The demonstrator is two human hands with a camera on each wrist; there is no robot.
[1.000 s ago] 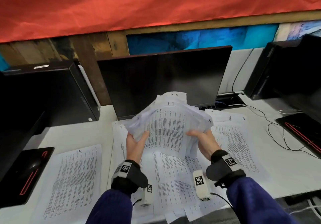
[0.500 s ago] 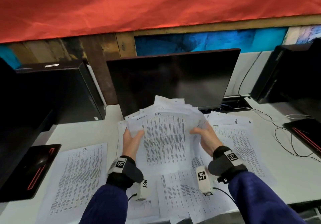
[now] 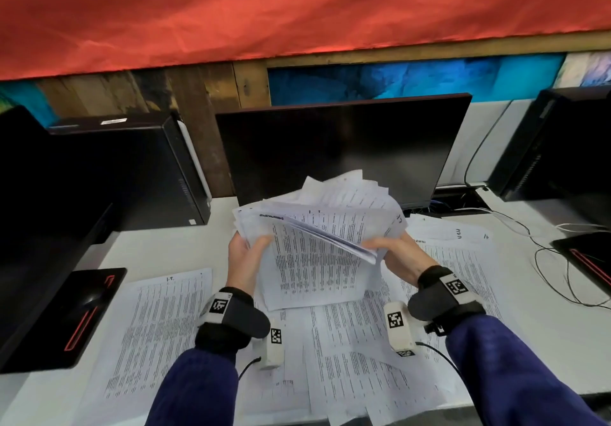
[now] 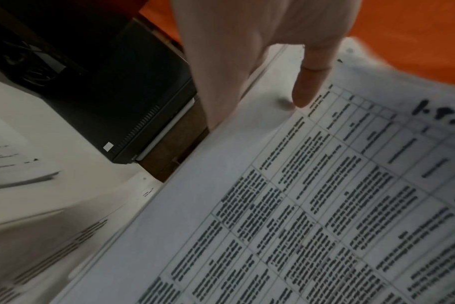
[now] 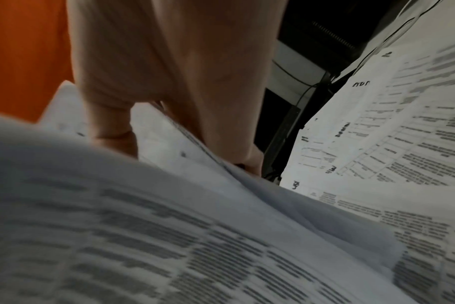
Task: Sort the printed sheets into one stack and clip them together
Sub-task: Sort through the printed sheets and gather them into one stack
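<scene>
I hold a loose, uneven bundle of printed sheets [image 3: 317, 243] above the white desk [image 3: 158, 250], in front of the monitor. My left hand [image 3: 246, 253] grips its left edge, thumb on the printed front [image 4: 309, 86] and fingers behind. My right hand [image 3: 393, 253] grips the right edge [image 5: 221, 164], thumb on top of sheets that fan out towards me. More printed sheets [image 3: 357, 353] lie spread on the desk under my wrists, one sheet [image 3: 155, 336] lies apart at the left, others [image 3: 463, 253] at the right. I see no clip.
A dark monitor [image 3: 340, 151] stands just behind the bundle. Black computer cases stand at back left [image 3: 132, 171] and back right [image 3: 555, 141]. Black pads with a red line lie at left [image 3: 62, 320] and right [image 3: 588, 257]. Loose cables [image 3: 545, 253] trail on the right.
The bundle has tipped from upright and facing me to fanned out, its upper sheets leaning towards my right hand. Both hands kept their grip and stayed above the desk.
</scene>
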